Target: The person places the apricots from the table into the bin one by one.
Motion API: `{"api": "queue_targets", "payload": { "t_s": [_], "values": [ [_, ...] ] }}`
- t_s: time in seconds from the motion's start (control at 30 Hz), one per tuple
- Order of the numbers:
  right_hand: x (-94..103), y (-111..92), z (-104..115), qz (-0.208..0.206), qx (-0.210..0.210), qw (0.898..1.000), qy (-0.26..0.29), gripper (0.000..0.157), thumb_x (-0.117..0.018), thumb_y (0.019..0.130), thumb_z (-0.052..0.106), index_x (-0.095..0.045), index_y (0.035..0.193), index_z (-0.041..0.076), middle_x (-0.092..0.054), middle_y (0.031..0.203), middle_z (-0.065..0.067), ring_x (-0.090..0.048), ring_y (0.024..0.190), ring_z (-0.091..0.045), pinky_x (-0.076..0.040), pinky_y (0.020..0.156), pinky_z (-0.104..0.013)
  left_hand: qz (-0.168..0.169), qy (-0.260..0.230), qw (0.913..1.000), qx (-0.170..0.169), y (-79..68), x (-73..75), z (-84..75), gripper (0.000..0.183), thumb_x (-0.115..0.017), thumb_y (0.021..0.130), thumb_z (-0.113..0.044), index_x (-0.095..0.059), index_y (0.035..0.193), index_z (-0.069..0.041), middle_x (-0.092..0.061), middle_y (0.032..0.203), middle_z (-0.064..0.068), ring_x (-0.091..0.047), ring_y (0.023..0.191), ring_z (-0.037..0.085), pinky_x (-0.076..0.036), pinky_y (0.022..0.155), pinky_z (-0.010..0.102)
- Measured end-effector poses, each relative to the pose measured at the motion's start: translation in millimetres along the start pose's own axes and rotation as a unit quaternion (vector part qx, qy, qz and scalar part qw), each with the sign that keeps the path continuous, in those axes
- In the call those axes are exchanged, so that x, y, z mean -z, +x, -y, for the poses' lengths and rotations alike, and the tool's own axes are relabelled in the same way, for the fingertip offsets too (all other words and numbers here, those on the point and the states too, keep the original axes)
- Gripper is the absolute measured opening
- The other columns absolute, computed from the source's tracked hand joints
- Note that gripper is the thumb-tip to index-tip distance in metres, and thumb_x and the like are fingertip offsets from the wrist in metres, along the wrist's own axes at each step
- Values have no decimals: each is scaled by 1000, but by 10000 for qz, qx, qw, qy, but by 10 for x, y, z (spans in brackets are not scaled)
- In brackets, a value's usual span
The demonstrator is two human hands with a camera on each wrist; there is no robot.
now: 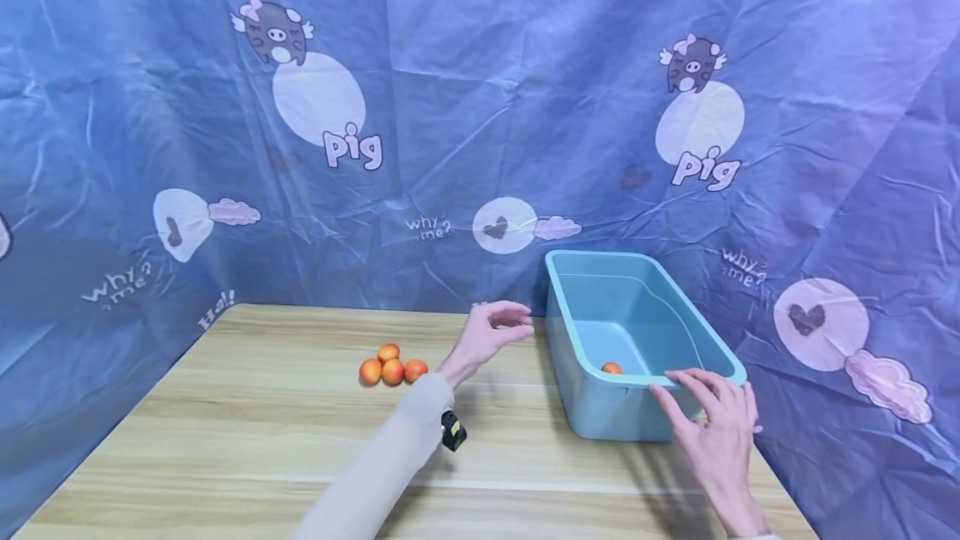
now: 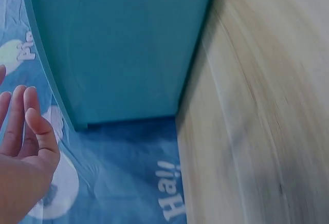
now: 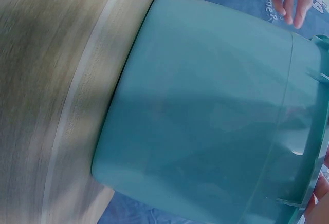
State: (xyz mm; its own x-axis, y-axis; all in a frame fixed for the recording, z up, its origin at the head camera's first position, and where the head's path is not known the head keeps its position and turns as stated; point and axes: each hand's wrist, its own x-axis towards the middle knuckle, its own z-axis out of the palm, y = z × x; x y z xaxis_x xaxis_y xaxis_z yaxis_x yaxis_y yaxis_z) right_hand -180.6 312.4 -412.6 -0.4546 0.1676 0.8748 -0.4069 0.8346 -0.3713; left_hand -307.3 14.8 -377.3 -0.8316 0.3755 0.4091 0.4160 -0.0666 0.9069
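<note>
My left hand (image 1: pixel 486 338) is held in the air just left of the blue plastic bin (image 1: pixel 564 390). Its fingers are loosely bent, with a gap between them and the thumb and nothing held. At the bin's near right corner, my right hand (image 1: pixel 716 432) holds the rim, fingertips over the top edge and thumb on the outer side. One orange-red round fruit (image 1: pixel 612 367), like a nectarine, lies inside the bin, partly hidden by the near rim. Several similar fruits (image 1: pixel 392 371) sit close together on the table, left of my left wrist.
The wooden table (image 1: pixel 247 440) carries the bin at its right side. A blue printed cloth (image 1: pixel 450 107) hangs behind the table and along both sides. A small black device (image 1: pixel 453 432) is strapped at my left wrist.
</note>
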Motion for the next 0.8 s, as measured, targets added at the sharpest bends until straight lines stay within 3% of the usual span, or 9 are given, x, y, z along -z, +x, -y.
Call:
{"api": "queue_targets", "payload": {
  "t_s": [0.17,0.3,0.43,0.63,0.8],
  "values": [
    [1,-5,0,13,14,10000,-1,31,-86,63,10,-76,92,6,-67,94,-14,-44,109,7,-13,115,-61,-131,44,9998,119,-68,181,40,30,-73,84,1,-67,113,7,-67,111,32,-68,90,18,-54,78,21],
    [10,-14,-5,-34,-8,10000,39,31,-87,63,11,-76,92,6,-66,94,-15,-43,109,8,-13,115,-61,-189,155,9994,255,-72,327,220,32,-73,84,1,-66,115,7,-67,112,31,-69,92,21,-54,78,21],
    [10,-16,-5,0,-72,10000,42,32,-86,63,8,-75,93,5,-66,94,-16,-41,110,11,-12,115,-61,-229,284,9988,317,-88,496,415,34,-75,84,-3,-66,116,6,-66,114,30,-69,92,16,-54,80,22],
    [-4,-26,2,58,-106,9999,10,32,-86,63,7,-75,94,5,-66,94,-16,-40,111,12,-11,116,-61,-380,690,9950,612,-280,845,553,34,-76,85,-12,-68,116,-1,-70,112,21,-68,92,9,-53,82,22],
    [-5,-15,6,-25,-43,10000,10,33,-86,63,9,-76,93,5,-66,93,-15,-42,110,10,-12,115,-60,-568,819,9893,1067,-426,1131,638,39,-75,86,-11,-64,120,4,-69,114,23,-67,91,10,-52,83,22]
  ]
}}
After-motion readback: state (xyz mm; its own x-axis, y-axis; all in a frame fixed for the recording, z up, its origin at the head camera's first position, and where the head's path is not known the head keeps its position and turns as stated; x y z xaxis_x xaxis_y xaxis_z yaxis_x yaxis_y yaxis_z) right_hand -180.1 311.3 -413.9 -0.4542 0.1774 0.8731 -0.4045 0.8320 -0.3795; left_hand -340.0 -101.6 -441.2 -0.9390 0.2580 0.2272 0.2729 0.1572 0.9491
